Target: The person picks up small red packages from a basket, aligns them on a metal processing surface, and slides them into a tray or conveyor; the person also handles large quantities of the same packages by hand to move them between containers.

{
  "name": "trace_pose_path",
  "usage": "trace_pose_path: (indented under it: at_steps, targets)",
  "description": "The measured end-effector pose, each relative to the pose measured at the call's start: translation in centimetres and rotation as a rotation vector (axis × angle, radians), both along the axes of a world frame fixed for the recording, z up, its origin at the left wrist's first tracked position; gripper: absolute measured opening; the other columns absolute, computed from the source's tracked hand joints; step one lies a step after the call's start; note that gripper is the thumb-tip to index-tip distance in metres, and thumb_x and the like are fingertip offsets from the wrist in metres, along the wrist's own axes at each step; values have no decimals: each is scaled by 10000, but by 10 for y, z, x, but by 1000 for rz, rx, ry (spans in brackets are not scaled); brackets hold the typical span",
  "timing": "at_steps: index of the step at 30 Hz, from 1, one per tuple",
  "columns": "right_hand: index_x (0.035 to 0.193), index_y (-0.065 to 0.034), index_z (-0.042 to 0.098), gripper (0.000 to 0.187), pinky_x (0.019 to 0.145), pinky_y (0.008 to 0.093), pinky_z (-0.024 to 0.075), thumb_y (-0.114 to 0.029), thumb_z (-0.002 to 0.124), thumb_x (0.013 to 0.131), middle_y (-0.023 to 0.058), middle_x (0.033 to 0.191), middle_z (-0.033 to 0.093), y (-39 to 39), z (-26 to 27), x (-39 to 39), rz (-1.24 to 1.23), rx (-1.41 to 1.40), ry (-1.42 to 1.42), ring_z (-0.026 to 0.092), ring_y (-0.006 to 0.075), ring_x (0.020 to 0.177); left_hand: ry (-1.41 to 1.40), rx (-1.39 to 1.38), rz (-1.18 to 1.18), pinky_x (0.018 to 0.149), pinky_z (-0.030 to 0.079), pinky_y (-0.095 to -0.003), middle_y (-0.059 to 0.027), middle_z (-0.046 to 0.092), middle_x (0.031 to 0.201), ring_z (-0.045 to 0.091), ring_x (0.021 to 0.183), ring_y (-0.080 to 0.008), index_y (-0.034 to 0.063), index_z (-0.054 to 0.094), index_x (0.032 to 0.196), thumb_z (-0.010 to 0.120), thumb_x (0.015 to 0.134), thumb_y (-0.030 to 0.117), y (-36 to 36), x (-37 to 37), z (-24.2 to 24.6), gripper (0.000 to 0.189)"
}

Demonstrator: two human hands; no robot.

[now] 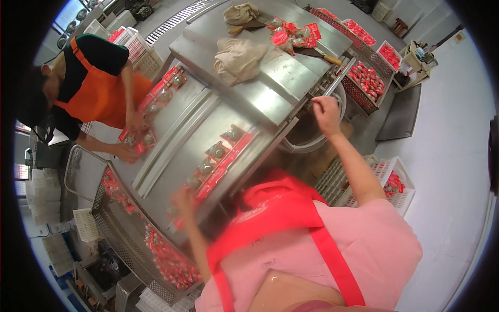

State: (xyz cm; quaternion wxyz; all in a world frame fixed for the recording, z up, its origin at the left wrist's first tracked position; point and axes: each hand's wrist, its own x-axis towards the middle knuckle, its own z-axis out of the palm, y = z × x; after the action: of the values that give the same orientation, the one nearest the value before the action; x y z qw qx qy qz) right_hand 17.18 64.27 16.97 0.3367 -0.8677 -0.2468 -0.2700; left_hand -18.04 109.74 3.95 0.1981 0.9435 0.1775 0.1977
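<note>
My left hand (184, 201) is blurred at the near lower end of a row of red and clear food pouches (215, 150) on the steel machine bed (187, 156). It is over or on the last pouch; whether it grips it cannot be told. My right hand (326, 113), fingers curled, is raised by the end of a metal bar (340, 80) at the machine's right side; its grip is unclear. A pair of pale sealing bars (175, 142) runs between my row and a second row of pouches (161, 95) on the far side.
A co-worker in an orange apron (97, 91) handles pouches across the bed. On the steel lid (273, 91) lie beige cloths (239, 60), loose pouches (295, 36) and a wooden-handled knife (331, 59). A perforated metal bin (128, 249) holds pouches at lower left; crates (401, 187) stand right.
</note>
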Motion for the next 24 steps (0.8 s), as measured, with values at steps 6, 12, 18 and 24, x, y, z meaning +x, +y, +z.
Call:
trace_pose_path:
  at_steps: [6,12,18,24]
  targets:
    - [965,-65,609,159,799,399,450,-51,581,809,97,912,600,-105,-25,73,-193,-65,36,550,299,900,-42,-126,-56,776,486,-345,-116,622,948,607,893,-262,35,626,925,592,837,-21,-93,40,42,110]
    - [1078,-66,567,305,907,422,423,-26,554,775,121,1057,594,-144,-41,141,-224,-236,-62,537,324,1020,13,-265,58,712,496,-319,-125,619,883,628,813,-253,21,627,935,576,848,-22,-152,15,26,110]
    - [1115,-84,571,338,931,419,423,-26,482,794,98,1121,596,-156,-43,179,-219,-446,-128,532,312,1070,15,-370,209,718,501,-344,-140,632,867,635,797,-278,13,640,934,577,850,-7,-203,-10,28,107]
    - [1091,-117,605,292,942,398,423,-65,490,827,30,1184,595,-151,-51,204,-233,-561,-98,524,280,1118,94,-369,262,671,487,-344,-134,623,851,621,759,-277,20,641,911,566,856,28,-230,-35,14,93]
